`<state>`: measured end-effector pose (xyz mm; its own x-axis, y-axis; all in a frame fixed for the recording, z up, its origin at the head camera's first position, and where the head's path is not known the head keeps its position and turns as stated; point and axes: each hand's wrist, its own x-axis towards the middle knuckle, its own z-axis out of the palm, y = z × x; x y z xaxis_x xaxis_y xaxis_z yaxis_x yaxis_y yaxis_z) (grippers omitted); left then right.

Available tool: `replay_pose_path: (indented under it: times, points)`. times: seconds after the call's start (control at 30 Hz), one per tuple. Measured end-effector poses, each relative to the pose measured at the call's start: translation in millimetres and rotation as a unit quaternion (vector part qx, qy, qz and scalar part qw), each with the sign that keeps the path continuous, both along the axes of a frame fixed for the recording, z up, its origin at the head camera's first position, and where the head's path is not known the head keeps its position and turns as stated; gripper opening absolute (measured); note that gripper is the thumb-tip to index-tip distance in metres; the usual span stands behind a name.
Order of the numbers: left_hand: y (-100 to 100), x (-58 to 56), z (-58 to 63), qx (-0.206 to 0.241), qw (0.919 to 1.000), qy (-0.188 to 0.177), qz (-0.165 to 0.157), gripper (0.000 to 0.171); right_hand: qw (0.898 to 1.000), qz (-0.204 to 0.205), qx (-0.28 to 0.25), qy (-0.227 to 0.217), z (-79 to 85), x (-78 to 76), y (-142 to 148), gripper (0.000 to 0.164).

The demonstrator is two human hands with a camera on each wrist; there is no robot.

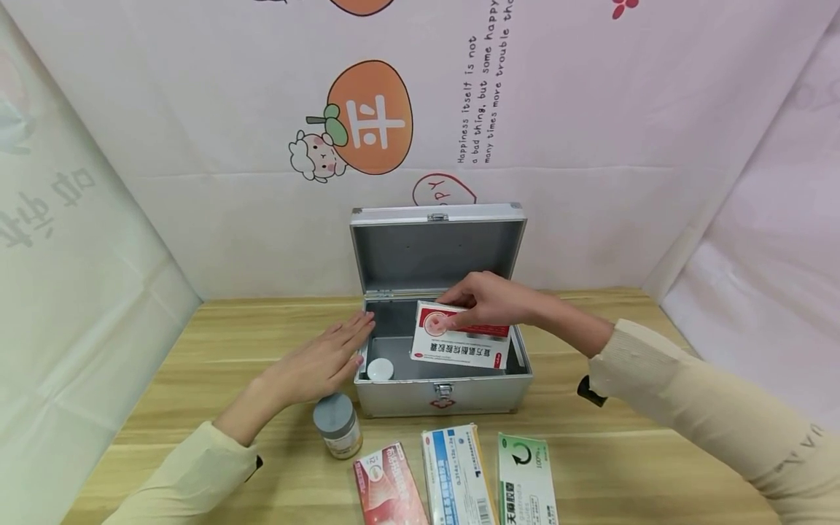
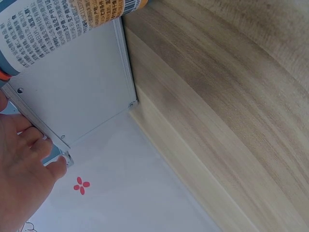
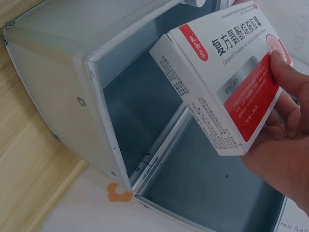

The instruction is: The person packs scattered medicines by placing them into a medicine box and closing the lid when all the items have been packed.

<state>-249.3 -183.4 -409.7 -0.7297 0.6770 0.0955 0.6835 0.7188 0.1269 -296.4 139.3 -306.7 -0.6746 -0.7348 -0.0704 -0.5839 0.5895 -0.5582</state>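
A silver metal first-aid case point(image 1: 400, 399) stands on the table with its lid raised. My right hand point(image 1: 495, 299) pinches a white and red medicine box point(image 1: 459, 350) by one edge, thumb on its printed face. The medicine box is tilted over the inside of the case, as the right wrist view also shows. My left hand point(image 1: 321, 361) rests on the left rim of the case, its fingers stretched across the edge. Inside, a white-capped bottle point(image 1: 380, 370) sits at the front left corner.
A grey-lidded jar point(image 1: 337, 426) stands left of the case, below my left forearm. In front lie a pink medicine box point(image 1: 390, 485), a blue and white box point(image 1: 459, 477) and a green and white box point(image 1: 526, 481). A printed cloth point(image 1: 262, 233) hangs behind.
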Motion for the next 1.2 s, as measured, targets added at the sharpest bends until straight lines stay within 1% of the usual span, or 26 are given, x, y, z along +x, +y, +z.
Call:
replay_pose_path:
  times: [0.2, 0.27, 0.43, 0.57, 0.67, 0.8, 0.93, 1.2]
  points:
    - [0, -0.6, -0.2, -0.001, 1.0, -0.001, 0.001, 0.059, 1.0, -0.01, 0.004, 0.007, -3.8, -1.8, -2, 0.043]
    - [1, -0.4, -0.1, 0.0, 1.0, -0.002, 0.001, 0.06, 1.0, -0.013, 0.005, -0.003, -4.8, -2.3, -3, 0.042]
    - [1, 0.0, 0.4, -0.003, 1.0, -0.001, 0.002, 0.06, 1.0, -0.013, 0.014, -0.013, -8.0, -5.3, -6, 0.041]
    - [1, 0.2, 1.3, -0.002, 1.0, -0.003, 0.004, 0.06, 1.0, -0.005, 0.029, -0.003, -8.7, -7.3, -7, 0.042]
    - [1, 0.2, 1.6, 0.0, 1.0, -0.004, 0.004, 0.06, 0.999, 0.004, 0.032, -0.005, -9.3, -8.7, -8, 0.039]
    - [1, -0.1, 1.3, -0.002, 1.0, -0.002, 0.002, 0.06, 0.999, 0.012, 0.033, -0.009, -12.9, -11.7, -9, 0.031]
    - [1, -0.3, 0.9, -0.002, 1.0, -0.003, 0.001, 0.059, 0.999, 0.004, 0.042, -0.023, -17.8, -14.6, -11, 0.026]
    - [1, -0.6, 1.1, -0.004, 1.0, -0.005, 0.001, 0.06, 0.997, -0.011, 0.053, -0.062, -22.2, -21.4, -15, 0.026]
